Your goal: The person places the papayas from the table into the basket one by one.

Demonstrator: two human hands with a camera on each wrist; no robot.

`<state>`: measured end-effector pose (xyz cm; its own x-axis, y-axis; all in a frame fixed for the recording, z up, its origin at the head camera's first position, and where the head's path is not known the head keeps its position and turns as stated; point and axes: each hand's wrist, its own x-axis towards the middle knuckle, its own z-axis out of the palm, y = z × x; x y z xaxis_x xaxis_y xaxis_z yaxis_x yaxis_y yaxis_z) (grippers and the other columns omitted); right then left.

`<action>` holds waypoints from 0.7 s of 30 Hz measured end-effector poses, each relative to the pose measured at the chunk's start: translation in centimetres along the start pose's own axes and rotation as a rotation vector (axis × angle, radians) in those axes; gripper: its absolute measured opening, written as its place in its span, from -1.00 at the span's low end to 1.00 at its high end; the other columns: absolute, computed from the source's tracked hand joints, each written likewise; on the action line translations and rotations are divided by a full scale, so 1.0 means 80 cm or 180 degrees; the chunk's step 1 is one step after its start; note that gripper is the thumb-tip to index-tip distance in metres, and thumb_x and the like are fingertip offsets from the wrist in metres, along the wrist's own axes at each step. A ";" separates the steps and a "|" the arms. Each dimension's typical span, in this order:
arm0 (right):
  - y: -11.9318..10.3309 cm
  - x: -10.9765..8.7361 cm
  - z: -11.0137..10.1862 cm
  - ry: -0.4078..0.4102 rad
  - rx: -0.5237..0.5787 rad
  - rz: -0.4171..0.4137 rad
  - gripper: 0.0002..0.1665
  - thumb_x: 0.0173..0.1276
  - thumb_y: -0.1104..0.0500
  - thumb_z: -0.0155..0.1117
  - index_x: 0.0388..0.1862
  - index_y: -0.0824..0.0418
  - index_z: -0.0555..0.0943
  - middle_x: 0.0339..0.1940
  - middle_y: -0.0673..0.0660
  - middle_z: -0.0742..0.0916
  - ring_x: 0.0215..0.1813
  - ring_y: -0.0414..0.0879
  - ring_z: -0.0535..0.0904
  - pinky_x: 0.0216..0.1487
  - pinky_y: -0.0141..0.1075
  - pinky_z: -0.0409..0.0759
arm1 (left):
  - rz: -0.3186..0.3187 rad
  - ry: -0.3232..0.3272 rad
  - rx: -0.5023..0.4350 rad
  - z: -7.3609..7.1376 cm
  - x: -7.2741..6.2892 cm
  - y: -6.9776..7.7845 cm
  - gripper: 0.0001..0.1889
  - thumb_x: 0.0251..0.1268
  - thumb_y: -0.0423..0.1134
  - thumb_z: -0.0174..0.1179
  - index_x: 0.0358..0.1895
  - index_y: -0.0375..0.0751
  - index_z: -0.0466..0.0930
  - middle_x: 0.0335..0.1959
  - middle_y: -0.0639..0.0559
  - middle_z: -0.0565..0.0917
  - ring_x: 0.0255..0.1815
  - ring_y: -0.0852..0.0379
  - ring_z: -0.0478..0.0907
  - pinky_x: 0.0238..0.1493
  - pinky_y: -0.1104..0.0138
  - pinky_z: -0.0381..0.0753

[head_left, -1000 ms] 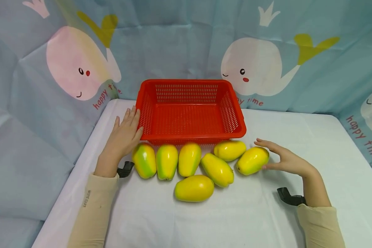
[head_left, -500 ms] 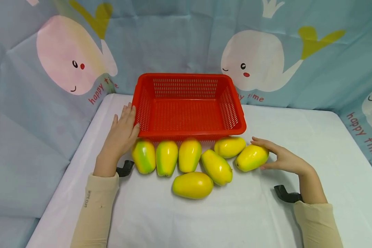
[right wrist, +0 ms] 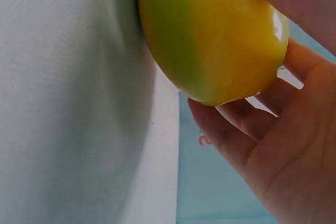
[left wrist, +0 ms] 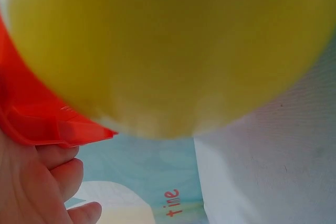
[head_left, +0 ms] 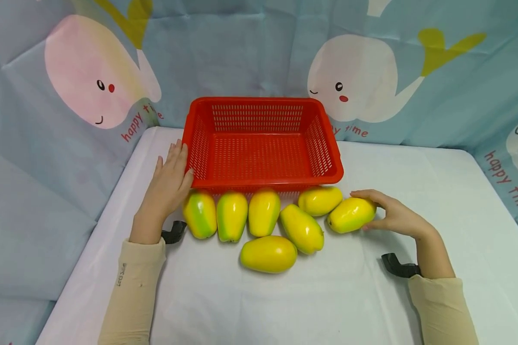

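In the head view, my left hand (head_left: 166, 179) lies against the left side of a red plastic basket (head_left: 263, 183), fingers extended along its outer wall and thumb at the front corner. My right hand (head_left: 394, 214) grips the rightmost yellow-green mango (head_left: 351, 215), thumb on the near side and fingers on the far side. The right wrist view shows that mango (right wrist: 210, 35) between thumb and fingers, close to the white cloth. A large mango (left wrist: 168, 51) fills most of the left wrist view, in front of the left hand (left wrist: 31, 182).
Several other mangoes lie before the basket, including a leftmost mango (head_left: 200, 214) near my left wrist and a nearest mango (head_left: 269, 254) lying crosswise. A white cloth (head_left: 259, 306) covers the table. A blue printed curtain (head_left: 241, 48) hangs behind and at both sides.
My right hand has closed in on the rightmost mango, its thumb and fingers now around the end. The left hand stays at the basket. The whole head view has shifted slightly.
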<state>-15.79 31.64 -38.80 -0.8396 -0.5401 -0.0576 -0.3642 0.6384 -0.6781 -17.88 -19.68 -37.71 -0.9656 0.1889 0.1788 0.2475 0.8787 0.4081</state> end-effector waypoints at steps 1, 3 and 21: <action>-0.001 0.000 0.000 0.0017 -0.0011 -0.0002 -0.18 0.06 0.12 0.49 0.32 0.10 0.38 0.25 0.04 0.49 0.21 -0.39 0.28 0.14 -0.66 0.15 | -0.0002 0.0003 -0.0006 0.000 0.000 0.000 -0.34 0.45 -0.12 -0.23 0.48 -0.35 -0.17 0.52 -0.17 -0.16 0.52 -0.04 -0.29 0.42 -0.07 -0.31; -0.003 0.000 -0.002 0.0042 -0.0036 0.0051 -0.19 0.06 0.09 0.49 0.31 0.07 0.39 0.23 0.02 0.50 0.17 -0.37 0.30 0.14 -0.60 0.19 | -0.0001 0.0015 -0.0011 0.000 -0.001 -0.001 -0.35 0.45 -0.12 -0.24 0.48 -0.36 -0.16 0.52 -0.18 -0.16 0.52 -0.04 -0.29 0.42 -0.08 -0.31; -0.006 -0.011 -0.010 0.0249 0.0010 0.0102 -0.19 0.06 0.17 0.49 0.31 0.07 0.39 0.20 0.04 0.51 0.12 -0.34 0.33 0.10 -0.61 0.20 | 0.0002 0.0005 -0.0015 0.001 0.000 0.000 -0.35 0.45 -0.13 -0.26 0.48 -0.37 -0.16 0.52 -0.16 -0.18 0.52 -0.03 -0.30 0.41 -0.09 -0.30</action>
<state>-15.21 32.22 -37.83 -0.8798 -0.4748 -0.0218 -0.3355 0.6528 -0.6792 -17.85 -19.66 -37.75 -0.9653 0.1888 0.1805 0.2485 0.8766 0.4122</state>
